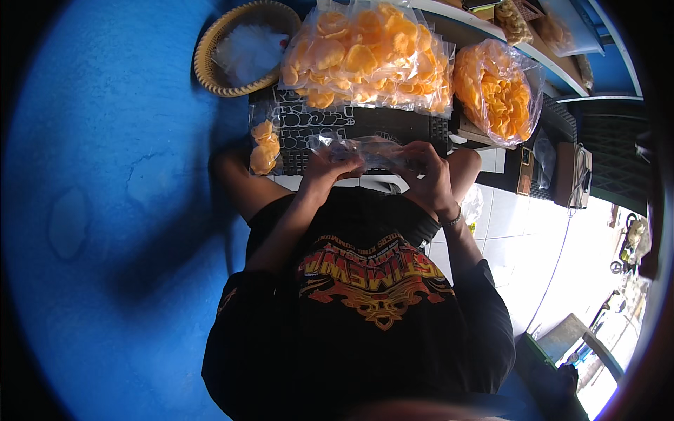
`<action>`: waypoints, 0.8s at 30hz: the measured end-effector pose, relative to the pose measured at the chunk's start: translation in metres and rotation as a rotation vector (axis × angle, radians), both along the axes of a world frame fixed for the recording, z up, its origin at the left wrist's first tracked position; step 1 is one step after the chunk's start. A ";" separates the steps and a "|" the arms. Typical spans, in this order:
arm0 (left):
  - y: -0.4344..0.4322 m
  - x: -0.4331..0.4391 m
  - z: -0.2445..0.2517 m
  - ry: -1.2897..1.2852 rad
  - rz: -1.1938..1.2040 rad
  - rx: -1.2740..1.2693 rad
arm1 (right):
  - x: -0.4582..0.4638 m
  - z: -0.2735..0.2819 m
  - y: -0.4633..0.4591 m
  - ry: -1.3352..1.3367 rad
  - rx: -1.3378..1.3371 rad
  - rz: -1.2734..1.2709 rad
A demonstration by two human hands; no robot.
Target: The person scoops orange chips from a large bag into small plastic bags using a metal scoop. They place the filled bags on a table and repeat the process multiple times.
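Both hands grip a clear plastic bag stretched between them above the near edge of a dark table. My left hand pinches one end, thumb uppermost. At the other end, my right hand has its fingers bent around the plastic. No crackers can be made out inside this bag. To the left lies a small clear packet of orange crackers. Beyond my hands is a pile of filled cracker packets. A big open plastic bag of loose orange crackers stands at the back right.
A round woven basket holding clear plastic bags sits at the back left, beside a blue wall. On the right are a phone-like object, a box with a coiled cable and shelves. White floor tiles show below.
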State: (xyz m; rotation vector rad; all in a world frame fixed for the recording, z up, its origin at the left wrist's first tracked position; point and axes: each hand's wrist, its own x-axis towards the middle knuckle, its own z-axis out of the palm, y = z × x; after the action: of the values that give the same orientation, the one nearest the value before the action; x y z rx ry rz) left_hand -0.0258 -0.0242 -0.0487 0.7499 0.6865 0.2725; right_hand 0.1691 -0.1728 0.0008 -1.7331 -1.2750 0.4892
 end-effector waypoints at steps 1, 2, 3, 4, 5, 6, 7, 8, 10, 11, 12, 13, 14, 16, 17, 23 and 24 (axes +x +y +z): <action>-0.002 0.000 -0.001 -0.004 -0.011 0.004 | 0.000 -0.001 -0.001 -0.012 -0.013 0.000; -0.004 0.000 -0.002 0.009 -0.027 0.007 | 0.000 -0.001 -0.002 -0.025 -0.026 -0.001; -0.004 0.000 -0.003 0.021 -0.043 0.009 | 0.000 -0.001 -0.004 -0.037 -0.038 -0.002; -0.005 -0.001 -0.005 0.003 -0.039 -0.023 | 0.000 -0.001 -0.005 -0.026 -0.056 -0.005; -0.003 -0.002 -0.006 -0.014 -0.033 -0.056 | 0.001 -0.001 -0.006 -0.015 -0.073 -0.007; -0.002 -0.004 -0.007 -0.060 -0.029 -0.089 | 0.002 0.000 -0.007 -0.002 -0.091 -0.006; 0.003 -0.006 -0.008 -0.021 -0.011 -0.079 | 0.002 0.001 -0.008 -0.018 -0.104 -0.011; 0.012 -0.011 -0.009 -0.009 0.003 -0.069 | 0.003 0.001 -0.009 -0.032 -0.116 -0.016; 0.023 -0.018 -0.009 0.087 0.032 0.028 | 0.003 0.002 -0.009 -0.015 -0.123 -0.023; 0.029 -0.021 -0.009 0.073 -0.048 0.146 | 0.003 0.002 -0.009 0.016 -0.118 -0.023; 0.036 -0.024 -0.008 0.060 -0.128 0.263 | 0.004 0.002 -0.009 0.047 -0.113 -0.021; 0.039 -0.025 -0.007 0.048 -0.206 0.382 | 0.004 0.002 -0.009 0.052 -0.096 -0.019; 0.040 -0.026 -0.006 0.045 -0.208 0.320 | 0.004 0.002 -0.008 0.059 -0.077 -0.017; 0.043 -0.027 -0.003 0.011 -0.210 0.199 | 0.004 0.003 -0.007 0.064 -0.062 -0.010; 0.042 -0.027 -0.002 0.029 -0.191 0.131 | 0.003 0.003 -0.006 0.062 -0.066 -0.007; 0.036 -0.021 -0.006 -0.030 -0.147 -0.047 | -0.005 0.011 -0.003 0.039 -0.028 -0.046; 0.036 -0.020 -0.007 -0.018 -0.168 -0.055 | -0.005 0.013 -0.004 0.018 -0.042 -0.043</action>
State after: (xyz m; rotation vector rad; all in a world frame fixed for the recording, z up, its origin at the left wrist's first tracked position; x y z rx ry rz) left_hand -0.0454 0.0113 -0.0554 0.7475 0.6079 0.1063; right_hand 0.1637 -0.1770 0.0135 -1.7836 -1.2197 0.5091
